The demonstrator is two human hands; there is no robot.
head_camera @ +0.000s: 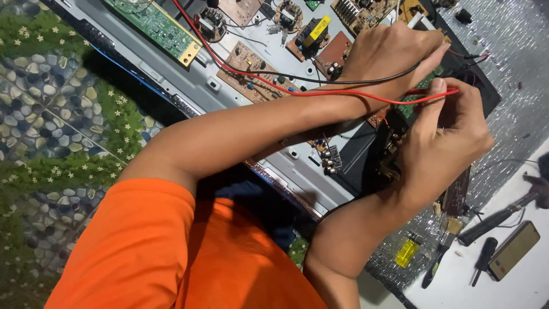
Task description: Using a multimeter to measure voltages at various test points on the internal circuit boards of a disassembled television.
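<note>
Left hand (pixel 394 54) — reached across the body from the lower left, fingers curled together over a probe; a white-and-yellow tip is seen projecting past the knuckles at the top. What lies under the palm is hidden.

Right hand (pixel 443 140) — raised from the lower edge, thumb and forefinger pinched on the red wire (pixel 354 97), the remaining fingers closed around a dark component (pixel 392 151) held just below.

Red wire — run with its long axis roughly left to right, from the upper left of the open chassis, under the left wrist, to the right hand's pinch. A black wire (pixel 343 81) is laid alongside it and passes over the left wrist. Both hands are close together; the right is the one in contact with the red wire's end.

Beneath the hands: a grey metal chassis panel (pixel 171 86) carrying a brown circuit board (pixel 251 71), a green circuit board (pixel 154 26) and a yellow-topped transformer (pixel 313 30).

Further out, lower right, on the white bench (pixel 514 286): a hammer (pixel 503 214), a yellow-handled screwdriver (pixel 407 252), a small black screwdriver (pixel 485 260) and a flat phone (pixel 513 250). Silver foil sheet (pixel 514 57) at upper right. Pebble-patterned floor (pixel 46 114) on the left.
</note>
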